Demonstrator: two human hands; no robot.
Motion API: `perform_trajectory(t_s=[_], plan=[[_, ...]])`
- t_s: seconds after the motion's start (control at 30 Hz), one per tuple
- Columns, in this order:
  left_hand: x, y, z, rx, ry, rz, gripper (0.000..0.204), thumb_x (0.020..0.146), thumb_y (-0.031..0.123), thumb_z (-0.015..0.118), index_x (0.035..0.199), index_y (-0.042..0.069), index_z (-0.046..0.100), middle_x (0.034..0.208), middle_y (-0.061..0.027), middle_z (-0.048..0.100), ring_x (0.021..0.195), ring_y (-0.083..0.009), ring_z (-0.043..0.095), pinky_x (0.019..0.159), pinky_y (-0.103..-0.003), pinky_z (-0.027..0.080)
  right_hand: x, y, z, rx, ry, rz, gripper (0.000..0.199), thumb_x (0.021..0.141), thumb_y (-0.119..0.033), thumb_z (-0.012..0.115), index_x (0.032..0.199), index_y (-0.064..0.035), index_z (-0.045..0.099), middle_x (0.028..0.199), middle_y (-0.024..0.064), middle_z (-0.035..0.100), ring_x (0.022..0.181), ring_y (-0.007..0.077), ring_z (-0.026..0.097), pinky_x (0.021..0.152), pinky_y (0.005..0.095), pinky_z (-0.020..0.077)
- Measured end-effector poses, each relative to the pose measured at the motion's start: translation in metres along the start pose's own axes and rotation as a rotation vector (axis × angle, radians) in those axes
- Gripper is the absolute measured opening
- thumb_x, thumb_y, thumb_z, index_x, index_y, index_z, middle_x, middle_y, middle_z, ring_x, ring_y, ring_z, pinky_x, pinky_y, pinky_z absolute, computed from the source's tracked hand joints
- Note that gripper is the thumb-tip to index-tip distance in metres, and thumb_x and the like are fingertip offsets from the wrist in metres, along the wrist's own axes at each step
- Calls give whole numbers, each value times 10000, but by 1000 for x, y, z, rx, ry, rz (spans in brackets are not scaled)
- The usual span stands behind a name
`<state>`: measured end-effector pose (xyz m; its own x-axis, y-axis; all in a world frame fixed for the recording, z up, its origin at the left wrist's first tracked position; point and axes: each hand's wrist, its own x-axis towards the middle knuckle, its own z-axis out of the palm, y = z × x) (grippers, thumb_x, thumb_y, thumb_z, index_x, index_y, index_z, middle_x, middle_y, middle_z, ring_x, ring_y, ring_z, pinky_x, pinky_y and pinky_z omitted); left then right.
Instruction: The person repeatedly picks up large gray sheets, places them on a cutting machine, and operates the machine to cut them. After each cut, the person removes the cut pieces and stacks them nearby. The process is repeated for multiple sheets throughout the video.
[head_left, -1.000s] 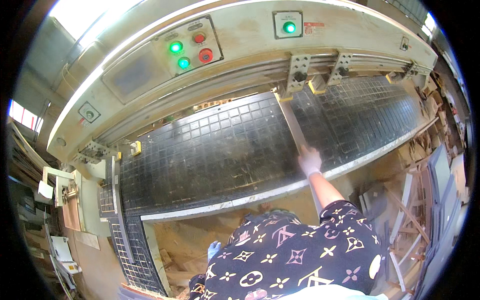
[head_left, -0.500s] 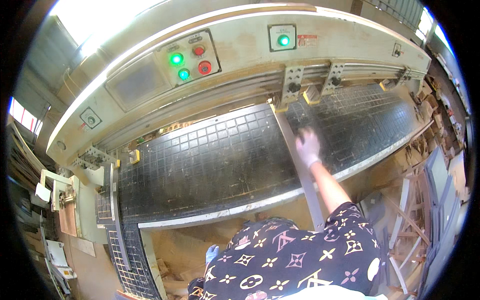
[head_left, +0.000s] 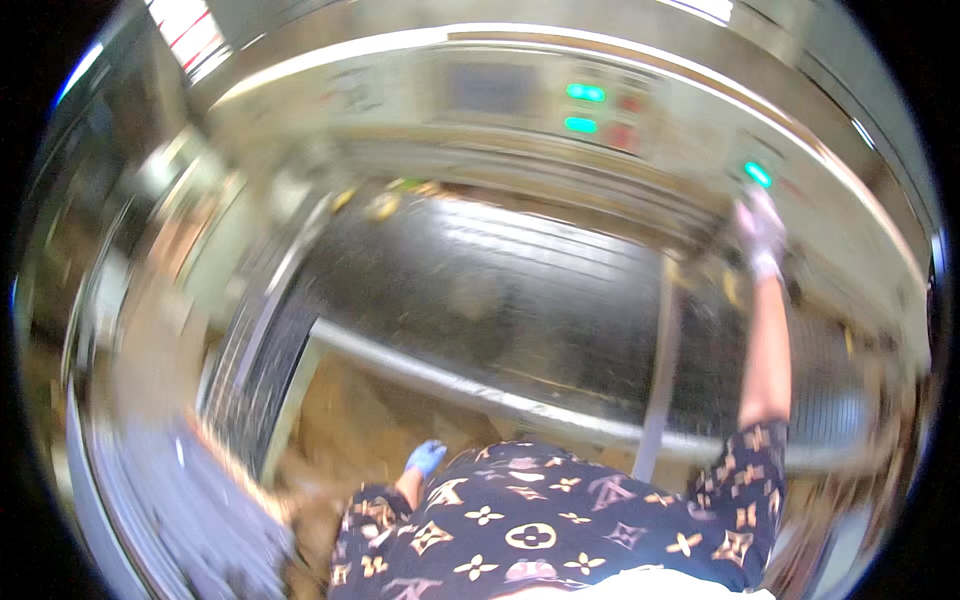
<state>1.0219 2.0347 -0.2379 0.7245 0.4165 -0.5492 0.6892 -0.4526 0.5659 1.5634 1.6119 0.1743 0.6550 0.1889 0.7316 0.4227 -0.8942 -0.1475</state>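
My right hand (head_left: pixel 761 230), in a pale glove, is raised to the machine's front beam, with its fingertips at or just below a lit green button (head_left: pixel 757 174). Motion blur hides how the fingers are bent and whether they touch the button. Below this hand, a long grey strip (head_left: pixel 662 370) lies across the black machine bed (head_left: pixel 450 300) and runs over its front edge toward me. My left hand (head_left: pixel 427 458), in a blue glove, hangs by my body before the bed, fingers stretched out and nothing seen in them.
A screen (head_left: pixel 490 88) and more green lights (head_left: pixel 585 92) with red buttons sit on the beam. Another grey strip (head_left: pixel 298 245) lies along the bed's left end. Grey boards (head_left: pixel 190 500) are stacked at lower left. The picture is smeared by motion.
My right hand has left the grey strip and risen to the green button. My view has swung left, bringing the stacked boards in. More of my left hand shows.
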Motion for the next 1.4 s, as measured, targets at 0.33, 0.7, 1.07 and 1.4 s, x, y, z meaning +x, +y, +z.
perform_trajectory(t_s=[0.33, 0.7, 1.07, 1.4], plan=[[-96, 25, -25, -254, 461, -422, 512, 814, 414, 560, 1227, 114, 520, 1262, -101, 524, 1161, -289, 493, 977, -384, 387, -269, -164, 98, 912, -714, -10, 260, 798, -3, 549, 1057, -4, 566, 1068, 115, 552, 982, 219, 541, 884, 323, 436], [-262, -136, -190, -449, 1477, -1168, 659, 690, 347, 713, 1226, 55, 465, 1279, -161, 470, 1161, -316, 471, 947, -401, 398, -432, -353, 116, 1204, -1429, -105, 340, 769, 15, 619, 1102, -24, 559, 1080, 90, 569, 953, 177, 573, 830, 279, 476], [-295, -356, -125, -1933, 1621, -1005, 292, 827, 284, 641, 1046, 123, 532, 917, -50, 604, 816, -205, 584, 536, -339, 487, -440, -539, 76, 1127, -1441, -250, 279, 765, -180, 641, 1016, -64, 610, 1031, 134, 607, 927, 280, 607, 806, 344, 482], [-309, -438, -97, -1748, 1145, 295, 180, 907, 304, 400, 887, 265, 575, 664, 32, 597, 668, -156, 564, 616, -349, 428, -403, -482, 54, 614, -1459, -500, 352, 829, -332, 481, 1083, -115, 593, 1121, 154, 567, 1050, 327, 532, 889, 403, 437]])
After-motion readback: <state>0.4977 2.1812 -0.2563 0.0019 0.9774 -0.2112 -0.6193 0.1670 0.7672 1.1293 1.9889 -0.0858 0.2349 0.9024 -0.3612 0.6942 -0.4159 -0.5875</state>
